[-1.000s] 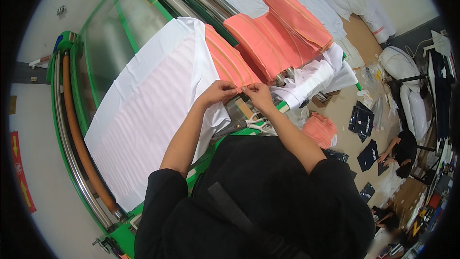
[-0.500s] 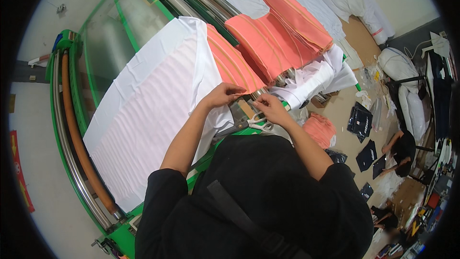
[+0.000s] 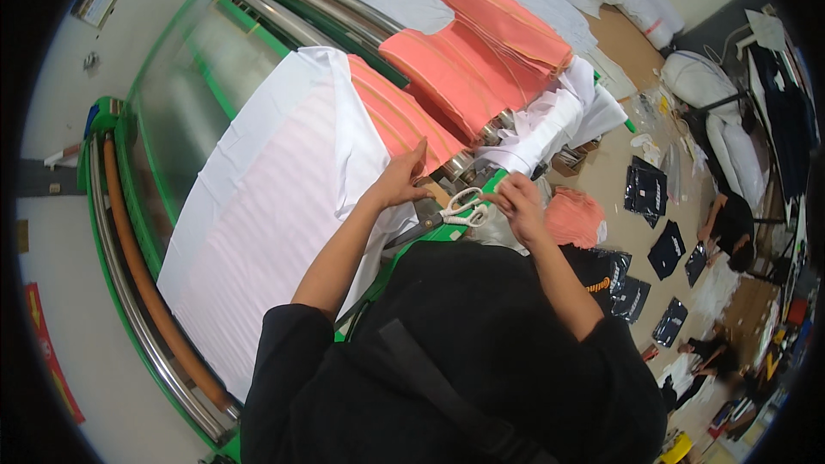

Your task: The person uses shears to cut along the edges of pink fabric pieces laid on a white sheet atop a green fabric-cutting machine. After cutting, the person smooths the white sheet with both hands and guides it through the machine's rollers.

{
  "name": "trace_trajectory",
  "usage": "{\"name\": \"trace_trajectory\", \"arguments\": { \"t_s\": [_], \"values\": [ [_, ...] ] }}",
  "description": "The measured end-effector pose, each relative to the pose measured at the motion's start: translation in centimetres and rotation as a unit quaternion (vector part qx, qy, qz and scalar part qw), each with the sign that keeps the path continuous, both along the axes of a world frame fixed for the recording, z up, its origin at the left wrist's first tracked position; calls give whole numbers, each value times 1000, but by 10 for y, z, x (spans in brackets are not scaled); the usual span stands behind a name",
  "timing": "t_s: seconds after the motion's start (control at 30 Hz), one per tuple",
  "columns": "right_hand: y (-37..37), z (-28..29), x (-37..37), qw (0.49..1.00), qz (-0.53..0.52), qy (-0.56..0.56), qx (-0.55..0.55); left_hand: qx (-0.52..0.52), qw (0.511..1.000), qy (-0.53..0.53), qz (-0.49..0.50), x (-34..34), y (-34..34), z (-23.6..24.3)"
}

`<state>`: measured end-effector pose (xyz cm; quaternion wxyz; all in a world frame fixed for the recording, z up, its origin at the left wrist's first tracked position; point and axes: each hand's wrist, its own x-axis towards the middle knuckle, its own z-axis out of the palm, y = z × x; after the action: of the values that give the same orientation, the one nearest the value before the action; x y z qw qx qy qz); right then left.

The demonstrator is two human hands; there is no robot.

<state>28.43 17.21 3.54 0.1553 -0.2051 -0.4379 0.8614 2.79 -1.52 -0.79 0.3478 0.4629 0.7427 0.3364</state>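
Scissors: my landmark; the white-handled scissors (image 3: 445, 216) lie on the green machine frame (image 3: 496, 179), handle loops to the right, dark blades running to the lower left.
Left hand: I see the left hand (image 3: 400, 182) just up and left of the scissors, thumb and fingers spread wide, the index finger along the edge of the striped coral cloth; I cannot make out any pinch on it.
Right hand: on my view the right hand (image 3: 522, 206) is just right of the scissors' loops, fingers half curled and narrow; whether the fingertips touch the loops or pinch anything, I cannot tell.
Striped coral cloth: the striped coral cloth (image 3: 397, 112) runs up and left from above the scissors, beside the white cloth.
White cloth: I have the white cloth (image 3: 258, 189) spread broadly to the left of the scissors.
Coral roll: above the scissors, the coral roll (image 3: 468, 64) lies in layered folds near the bundled white fabric (image 3: 550, 129).
Rollers: bare steel roller (image 3: 275, 10) far up and left of the scissors; brown roller (image 3: 133, 245) well to their left.
Floor: right of the scissors I get a coral heap (image 3: 571, 216), then dark packages (image 3: 644, 189), and farther off a person in black (image 3: 732, 219).
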Motion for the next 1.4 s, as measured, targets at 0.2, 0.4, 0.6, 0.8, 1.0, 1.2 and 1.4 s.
{"name": "trace_trajectory", "arguments": {
  "t_s": [0.2,0.4,0.6,0.8,1.0,1.2,1.4],
  "values": [
    [13,-50,216,857,-340,91,-376,5,999,34,-13,-2,3,-11],
    [26,-136,516,750,-605,-37,-265,-32,999,20,7,-14,-6,-2],
    [18,-163,515,614,-383,-686,-71,-56,991,-117,-29,-21,8,14],
    [25,-34,153,621,-59,-544,562,21,990,-94,107,-131,13,-25],
    [-41,3,7,713,226,-106,656,-113,917,289,249,-200,22,-9],
    [-31,8,-15,648,270,-73,708,-336,800,348,354,-227,-2,12],
    [-33,0,-29,582,296,-73,754,-108,907,274,301,-260,33,-7]
  ]
}}
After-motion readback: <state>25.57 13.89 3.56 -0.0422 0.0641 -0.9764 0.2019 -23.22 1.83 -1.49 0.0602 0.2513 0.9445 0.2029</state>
